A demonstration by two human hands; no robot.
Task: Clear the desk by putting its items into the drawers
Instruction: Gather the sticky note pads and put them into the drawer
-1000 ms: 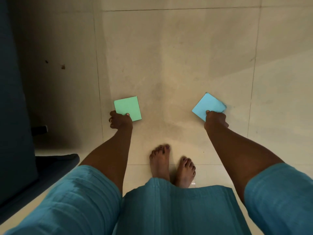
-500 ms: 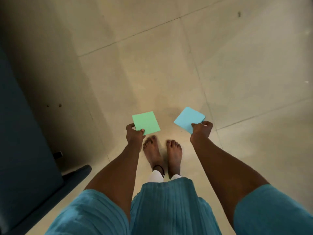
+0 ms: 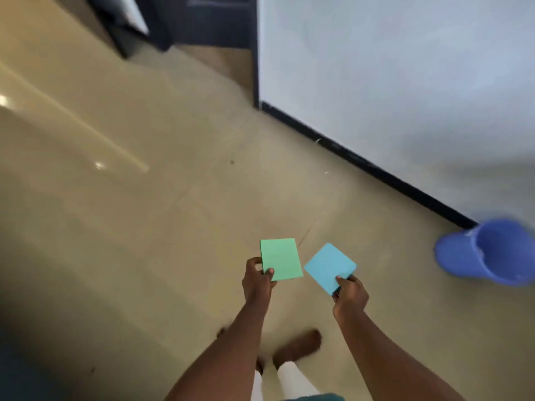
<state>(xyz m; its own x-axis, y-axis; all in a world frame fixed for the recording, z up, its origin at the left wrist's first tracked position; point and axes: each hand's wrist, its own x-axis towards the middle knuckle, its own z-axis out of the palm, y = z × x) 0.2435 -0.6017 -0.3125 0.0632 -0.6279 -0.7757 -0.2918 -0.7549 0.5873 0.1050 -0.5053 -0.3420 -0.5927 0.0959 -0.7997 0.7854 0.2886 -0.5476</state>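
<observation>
Over the tiled floor (image 3: 144, 227), I see my left hand (image 3: 257, 280) pinching a green notepad (image 3: 280, 259) and my right hand (image 3: 350, 293) pinching a blue notepad (image 3: 328, 266); a blue bucket (image 3: 489, 251) sits by the wall (image 3: 405, 68).

Left hand (image 3: 257, 280) pinch on green pad (image 3: 280, 259), right hand (image 3: 350, 293) pinch on blue pad (image 3: 328, 266)

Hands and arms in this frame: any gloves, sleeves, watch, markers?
No gloves on the left hand or the right hand. The left forearm and right forearm show no sleeves as far as the frame reaches. There is no watch or band at either wrist. Rings are too blurred to tell. A sliver of teal garment shows at the bottom edge.
</observation>
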